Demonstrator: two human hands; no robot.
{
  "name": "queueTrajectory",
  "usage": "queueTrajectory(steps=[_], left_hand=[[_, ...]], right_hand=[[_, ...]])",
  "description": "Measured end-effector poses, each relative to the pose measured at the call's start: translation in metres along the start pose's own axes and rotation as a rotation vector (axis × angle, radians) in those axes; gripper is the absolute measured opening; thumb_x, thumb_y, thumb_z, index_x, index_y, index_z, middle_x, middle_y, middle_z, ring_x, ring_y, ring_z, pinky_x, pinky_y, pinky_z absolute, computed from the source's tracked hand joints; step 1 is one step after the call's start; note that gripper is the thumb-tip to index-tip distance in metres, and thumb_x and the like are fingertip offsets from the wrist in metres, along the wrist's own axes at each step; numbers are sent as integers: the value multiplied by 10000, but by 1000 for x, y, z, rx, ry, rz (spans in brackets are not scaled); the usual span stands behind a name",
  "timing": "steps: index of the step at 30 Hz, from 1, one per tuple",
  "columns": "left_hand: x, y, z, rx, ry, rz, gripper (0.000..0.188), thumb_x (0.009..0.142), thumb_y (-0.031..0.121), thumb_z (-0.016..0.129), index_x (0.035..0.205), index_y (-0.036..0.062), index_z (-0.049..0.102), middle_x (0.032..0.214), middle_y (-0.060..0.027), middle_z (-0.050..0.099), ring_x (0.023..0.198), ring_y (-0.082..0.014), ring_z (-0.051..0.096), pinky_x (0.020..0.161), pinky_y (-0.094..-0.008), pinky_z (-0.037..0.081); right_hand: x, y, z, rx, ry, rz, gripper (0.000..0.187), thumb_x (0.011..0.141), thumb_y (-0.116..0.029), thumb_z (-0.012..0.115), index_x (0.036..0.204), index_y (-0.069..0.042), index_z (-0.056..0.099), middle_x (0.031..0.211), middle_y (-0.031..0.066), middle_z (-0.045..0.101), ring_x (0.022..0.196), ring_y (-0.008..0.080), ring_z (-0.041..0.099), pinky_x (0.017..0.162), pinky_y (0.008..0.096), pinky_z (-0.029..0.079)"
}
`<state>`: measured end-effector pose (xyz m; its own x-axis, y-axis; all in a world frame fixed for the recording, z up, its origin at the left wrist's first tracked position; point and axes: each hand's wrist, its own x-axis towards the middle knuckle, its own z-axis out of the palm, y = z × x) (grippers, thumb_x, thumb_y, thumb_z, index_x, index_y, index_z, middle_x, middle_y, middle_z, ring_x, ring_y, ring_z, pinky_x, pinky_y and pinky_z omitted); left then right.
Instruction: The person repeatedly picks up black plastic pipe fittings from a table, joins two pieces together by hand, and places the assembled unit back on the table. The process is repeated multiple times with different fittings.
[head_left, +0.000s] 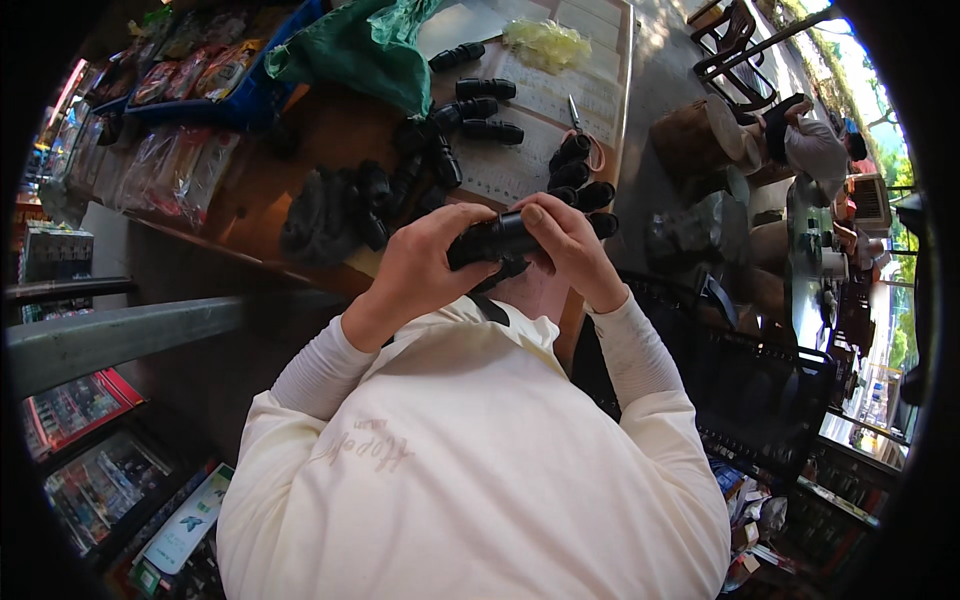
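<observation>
Both my hands are closed on one black tubular fitting (492,240), held level just above the near edge of the table. My left hand (425,252) wraps its left end. My right hand (570,243) grips the right end, with the thumb lying on top. Beyond my hands, several similar black fittings (487,89) lie on the printed sheet covering the table (530,170). A darker heap of black parts (325,215) sits left of my left hand. More black fittings (597,194) lie close to my right hand.
Scissors (574,116) with orange handles lie at the table's right side. A green bag (355,55) and yellowish crumpled plastic (547,45) are at the back. A blue crate (245,100) of packets stands far left. At right are a black crate (755,390) and a seated person (815,145).
</observation>
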<state>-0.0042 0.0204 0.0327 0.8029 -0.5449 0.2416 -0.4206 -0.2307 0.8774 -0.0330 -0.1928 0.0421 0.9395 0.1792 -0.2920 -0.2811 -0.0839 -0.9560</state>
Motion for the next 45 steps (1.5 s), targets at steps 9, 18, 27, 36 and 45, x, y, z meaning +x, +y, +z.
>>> queueTrajectory(steps=[9,18,27,36,45], left_hand=[[-3,-9,-8,-895,-346,-513,369,896,264,633,1132,-16,590,925,-115,662,818,-182,680,714,-277,552],[-6,-2,1,-525,-217,-281,422,808,173,738,1159,9,571,983,-137,663,845,-219,681,715,-296,548],[-8,1,14,271,72,127,441,738,122,765,1136,43,592,974,-133,653,850,-256,679,728,-320,538],[-9,-17,1,-884,-244,-407,472,882,228,687,1275,27,520,1037,-65,615,905,-115,624,795,-242,527],[-11,-15,-1,-975,-317,-341,547,827,165,757,1301,67,502,1114,-56,600,975,-107,592,880,-230,489]], right_hand=[[-13,-3,-15,119,-226,-307,458,833,-53,715,1247,-23,522,1185,54,519,1123,140,515,986,286,425],[-10,5,-17,224,-246,-432,663,876,-258,689,1429,-62,380,1421,161,398,1285,259,453,1063,400,387],[-5,16,-10,-68,17,42,460,931,-472,592,1158,-74,550,847,-11,575,625,31,563,516,161,450],[-11,13,-16,338,-157,-210,462,884,-177,698,1277,-41,499,1142,68,571,1002,127,578,841,256,503],[-10,43,-9,840,-302,-124,508,898,-176,667,1327,-59,421,1209,102,553,1102,199,569,867,330,521]])
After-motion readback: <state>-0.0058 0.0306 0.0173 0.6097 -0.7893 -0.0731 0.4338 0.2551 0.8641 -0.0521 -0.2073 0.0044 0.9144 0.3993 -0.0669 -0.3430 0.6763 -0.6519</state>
